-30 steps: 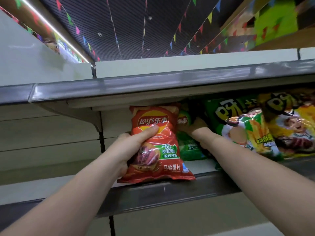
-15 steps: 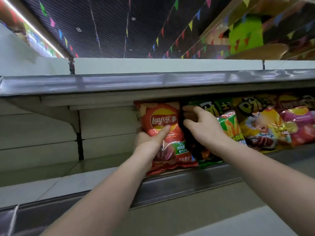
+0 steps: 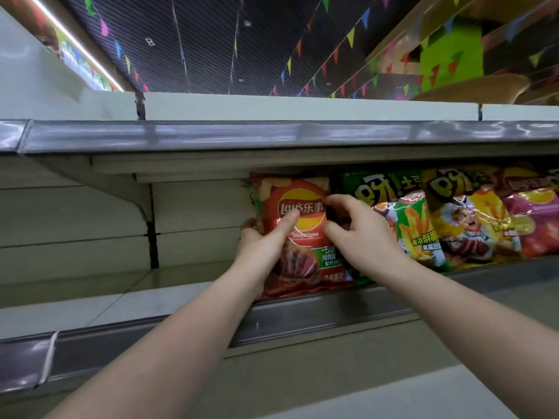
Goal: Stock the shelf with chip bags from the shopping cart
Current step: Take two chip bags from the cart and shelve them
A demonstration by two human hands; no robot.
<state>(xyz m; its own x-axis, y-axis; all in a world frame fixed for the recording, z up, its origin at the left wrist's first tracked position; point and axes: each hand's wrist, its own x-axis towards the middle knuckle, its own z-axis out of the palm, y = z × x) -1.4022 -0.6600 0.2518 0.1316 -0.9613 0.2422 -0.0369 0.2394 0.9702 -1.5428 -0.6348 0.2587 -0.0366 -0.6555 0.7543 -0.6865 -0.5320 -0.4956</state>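
The left hand [image 3: 266,246] and the right hand [image 3: 360,234] both hold the red chip bag [image 3: 298,237] with curled fingers, standing it on the shelf [image 3: 90,303] beside the green bag [image 3: 405,225], so this one looks almost done, with lots of bare shelf left

You are looking up past the grey metal front rail of the upper shelf board [image 3: 211,136], which is running across the whole view. Above that rail, pale panels [image 3: 302,105] are lining the top, with dark seams splitting them. Above the panels, a dark slatted ceiling [image 3: 196,40] is stretching away, and strings of coloured pennant flags [image 3: 332,52] are hanging across it. To the upper left of the rail, a long light strip [image 3: 75,43] is glowing. Below the rail, a pale slatted back wall [image 3: 75,225] is showing, with a white bracket [image 3: 121,189] bracing the board.
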